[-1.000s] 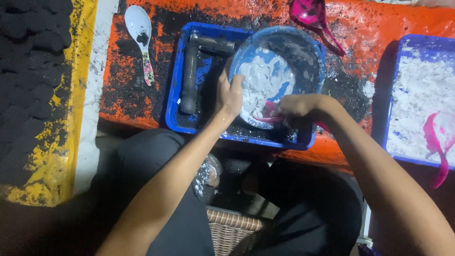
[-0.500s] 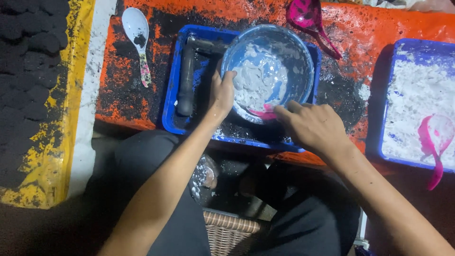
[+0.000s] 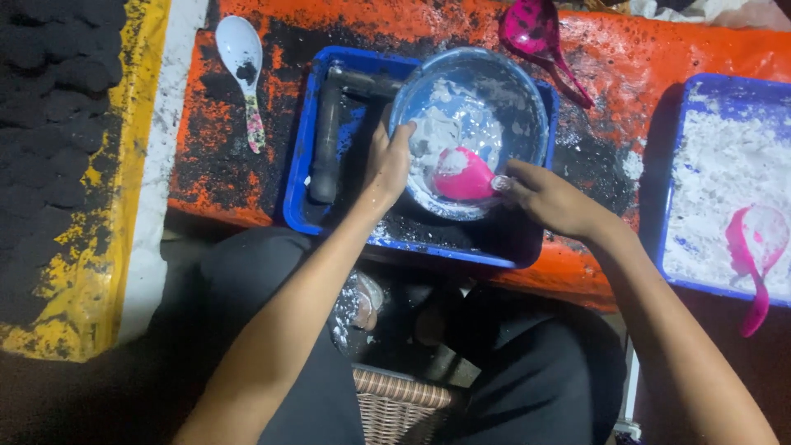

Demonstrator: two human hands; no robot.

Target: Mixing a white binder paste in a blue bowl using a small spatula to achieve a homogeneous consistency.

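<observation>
A blue bowl [image 3: 527,99] smeared with white paste sits tilted in a blue tray [image 3: 301,177] on an orange bench. My left hand [image 3: 387,165] grips the bowl's near left rim. My right hand [image 3: 552,198] holds the handle of a pink spoon [image 3: 461,177], whose scoop lies inside the bowl on the white paste. A black pipe-shaped tool [image 3: 325,140] lies in the tray's left part.
A white spoon [image 3: 239,49] with black specks lies on the bench at left. A second pink ladle [image 3: 535,33] rests behind the bowl. At right a blue tray [image 3: 676,165] holds white powder and another pink spoon [image 3: 754,247]. Black lumps lie far left. A wicker basket [image 3: 404,404] sits below.
My right hand pulled back from inside the bowl toward its near right rim, and the pink spoon's scoop now shows in the bowl. My left hand stayed on the rim.
</observation>
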